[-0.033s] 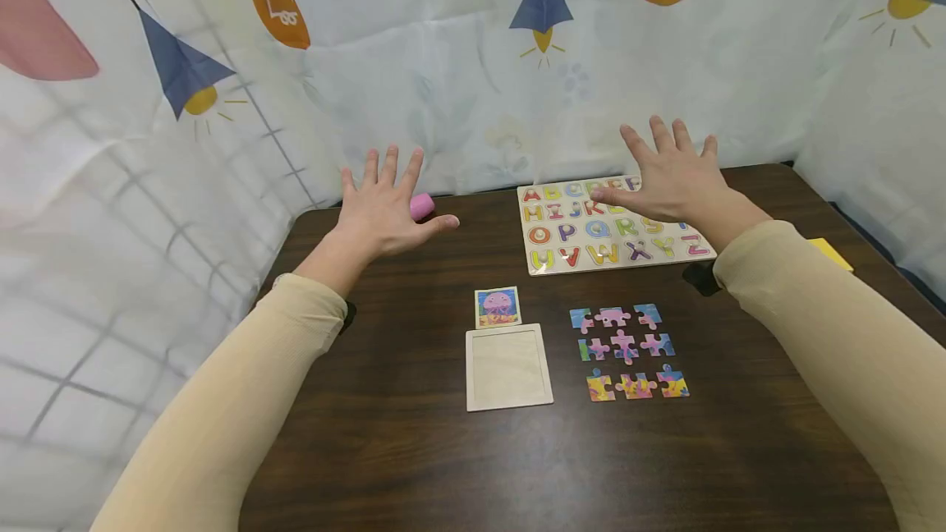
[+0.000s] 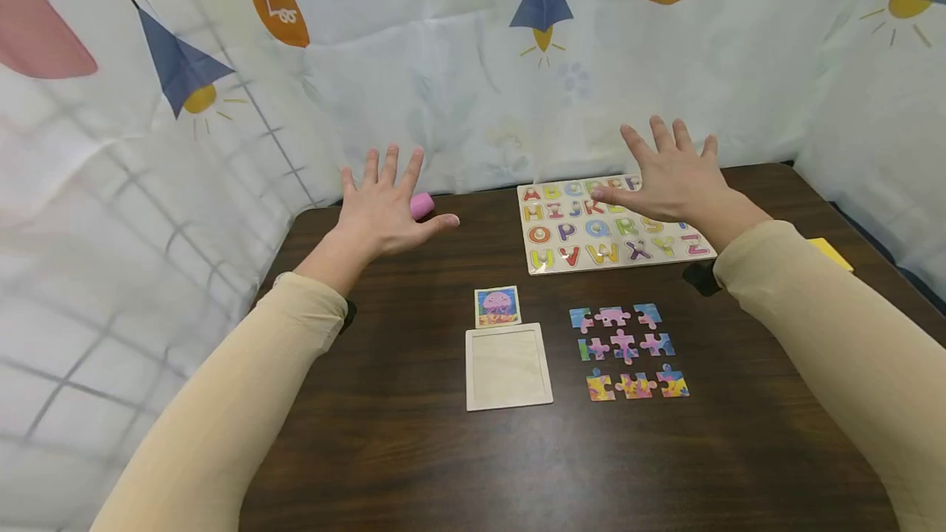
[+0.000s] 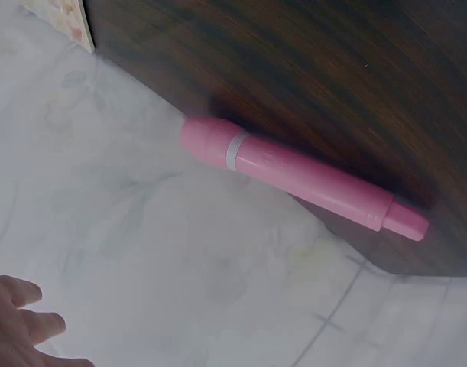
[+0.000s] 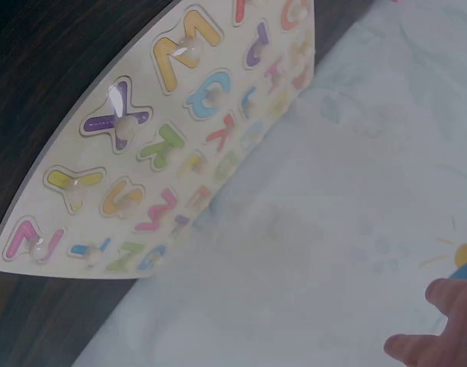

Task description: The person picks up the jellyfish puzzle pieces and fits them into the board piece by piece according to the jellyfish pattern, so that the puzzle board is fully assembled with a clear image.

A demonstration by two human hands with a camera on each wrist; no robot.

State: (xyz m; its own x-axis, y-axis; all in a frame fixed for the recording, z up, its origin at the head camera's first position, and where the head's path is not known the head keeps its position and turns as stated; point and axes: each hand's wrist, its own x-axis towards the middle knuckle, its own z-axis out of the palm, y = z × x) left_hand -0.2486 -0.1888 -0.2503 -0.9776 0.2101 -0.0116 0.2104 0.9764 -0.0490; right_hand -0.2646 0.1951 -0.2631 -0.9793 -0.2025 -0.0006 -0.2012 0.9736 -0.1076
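My left hand [image 2: 380, 212] is held up with fingers spread and holds nothing. Behind it, partly hidden, lies a pink rod [image 3: 309, 180] with a silver band and a narrower end, along the table's far edge. My right hand [image 2: 676, 179], fingers also spread, is raised in front of the alphabet peg board [image 2: 621, 263] and covers its right part in the head view. Nearer to me are an unfilled wooden puzzle tray [image 2: 510, 368], a small jellyfish picture card [image 2: 498, 307] touching its top edge, and several loose jigsaw pieces [image 2: 624, 346] laid out in rows.
The dark wooden table [image 2: 414, 450] meets a patterned white curtain [image 2: 458, 89] at the back and left. A yellow object [image 2: 831, 254] at the right is partly covered by my right sleeve [image 2: 813, 318].
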